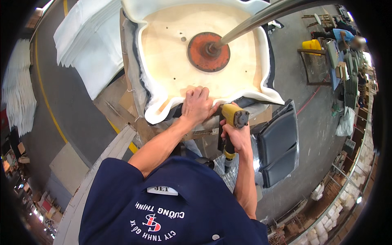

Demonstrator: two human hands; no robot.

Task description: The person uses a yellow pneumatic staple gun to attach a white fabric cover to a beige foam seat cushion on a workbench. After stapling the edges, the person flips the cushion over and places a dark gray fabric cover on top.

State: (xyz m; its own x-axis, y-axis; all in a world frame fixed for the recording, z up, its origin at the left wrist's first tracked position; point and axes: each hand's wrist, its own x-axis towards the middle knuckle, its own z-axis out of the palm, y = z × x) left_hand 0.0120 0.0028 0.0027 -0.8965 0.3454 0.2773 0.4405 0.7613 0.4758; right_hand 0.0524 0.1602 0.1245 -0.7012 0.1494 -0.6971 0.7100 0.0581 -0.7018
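- Left hand: clenched on the near edge of the seat base, fingers curled over the white foam wrap and dark cover fabric, pressing them onto the plywood.
- Right hand: clamped round the grip of a yellow pneumatic stapler, just right of the left hand, almost touching it. Tool nose sits at the seat edge beside the left thumb; exact contact point hidden.
- Seat base: upside-down plywood panel, centre-far in the scene, foam wrapped up around its rim, wavy at the edges.
- Round orange-red plate on the middle of the plywood, with a metal pole running from it toward far right.
- Work stand under the seat: mostly hidden, can't tell its build.
- Dark upholstered cushions, stacked, near right, just beside the right forearm.
- Stack of white foam sheets far left; another white stack at the left rim.
- Grey floor with a yellow line.
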